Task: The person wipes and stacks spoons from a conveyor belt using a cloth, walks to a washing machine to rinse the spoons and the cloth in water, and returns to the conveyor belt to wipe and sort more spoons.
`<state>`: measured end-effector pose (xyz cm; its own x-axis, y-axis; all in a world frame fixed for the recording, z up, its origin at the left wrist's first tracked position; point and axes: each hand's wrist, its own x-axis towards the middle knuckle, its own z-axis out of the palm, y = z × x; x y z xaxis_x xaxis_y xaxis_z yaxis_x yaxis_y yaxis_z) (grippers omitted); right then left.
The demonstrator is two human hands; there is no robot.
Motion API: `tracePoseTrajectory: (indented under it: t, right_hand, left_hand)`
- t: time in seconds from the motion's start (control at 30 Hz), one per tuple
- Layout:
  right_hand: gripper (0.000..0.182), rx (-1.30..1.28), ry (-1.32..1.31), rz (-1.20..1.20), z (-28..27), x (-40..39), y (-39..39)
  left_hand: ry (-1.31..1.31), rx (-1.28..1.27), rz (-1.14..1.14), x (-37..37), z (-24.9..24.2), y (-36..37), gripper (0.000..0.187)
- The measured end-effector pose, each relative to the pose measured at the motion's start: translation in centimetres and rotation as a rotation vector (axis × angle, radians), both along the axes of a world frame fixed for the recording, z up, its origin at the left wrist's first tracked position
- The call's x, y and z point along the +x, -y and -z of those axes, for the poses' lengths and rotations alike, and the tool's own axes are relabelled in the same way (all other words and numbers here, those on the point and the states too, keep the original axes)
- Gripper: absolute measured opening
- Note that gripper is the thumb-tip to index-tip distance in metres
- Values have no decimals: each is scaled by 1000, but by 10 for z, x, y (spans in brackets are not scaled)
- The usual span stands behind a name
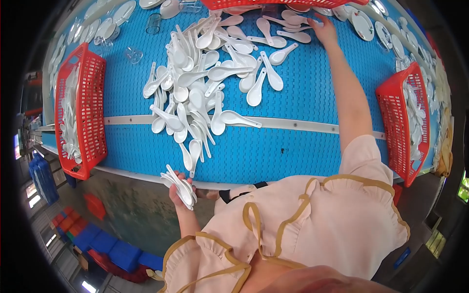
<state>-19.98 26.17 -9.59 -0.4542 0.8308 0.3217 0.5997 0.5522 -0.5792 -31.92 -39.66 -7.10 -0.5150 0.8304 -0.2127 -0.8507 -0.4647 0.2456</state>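
Observation:
A bunch of white soup spoons (183,189) is gripped in my left hand (176,194), just off the near edge of the blue belt (273,156). My right arm stretches to the far side, where my right hand (324,32) has its fingers apart beside a few white spoons (295,18). Whether its fingertips touch a spoon handle is too small to tell. Between the hands lies a large loose pile of white spoons (198,93), with single spoons (272,72) scattered at its right edge.
Red baskets with white spoons stand at the left (92,112) and right (394,117); another red basket (283,4) crosses the far edge. Glasses (153,23) and oval plates (362,25) lie towards the back. Blue crates (122,248) sit on the floor lower left.

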Motion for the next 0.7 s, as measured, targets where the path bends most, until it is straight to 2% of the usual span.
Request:
tracePoseTrajectory:
  t: [0.03,0.07,0.13,0.17,0.2,0.27,0.3,0.33,0.4,0.47,0.5,0.57,0.63,0.67,0.7]
  right_hand:
    - [61,3,110,66,5,-2,-5]
    - [61,1,110,63,12,-6,-9]
    - [63,-100,181,-44,29,-11,-10]
    - [61,63,266,69,45,-16,-1]
    - [61,54,268,65,47,-22,8]
    - [56,71,120,112,45,-34,38]
    - [49,101,137,121,42,-40,54]
    - [49,92,138,116,40,-48,74]
    - [42,-37,67,76,32,-67,117]
    - [38,-147,-93,-24,18,-91,173]
    - [36,-26,-160,3,32,-110,197]
    - [35,-73,-335,-43,25,-143,250]
    - [43,-64,-438,-217,12,-166,299]
    - [39,-221,-397,-390,-18,-162,313]
    - [39,-314,-462,-529,-30,-164,323]
  left_hand:
    - [1,-1,-5,0,0,0,41]
    - [2,3,4,-1,0,-1,41]
    - [6,1,13,-2,1,-1,42]
    - [15,0,8,-1,2,0,42]
    - [24,-4,1,-1,3,1,42]
    - [27,-10,4,-1,2,2,43]
    - [27,-7,-1,-1,1,0,43]
    - [25,-2,-7,0,0,-2,44]
    - [11,-16,-9,0,0,-1,44]
    - [13,-52,-17,0,-2,-4,40]
    - [15,-47,-18,0,-2,-5,40]
    - [11,-20,2,-1,2,-4,39]
    - [14,10,12,-2,2,-1,37]
    - [18,16,7,-1,2,-3,36]
    - [21,13,-4,0,2,-3,36]
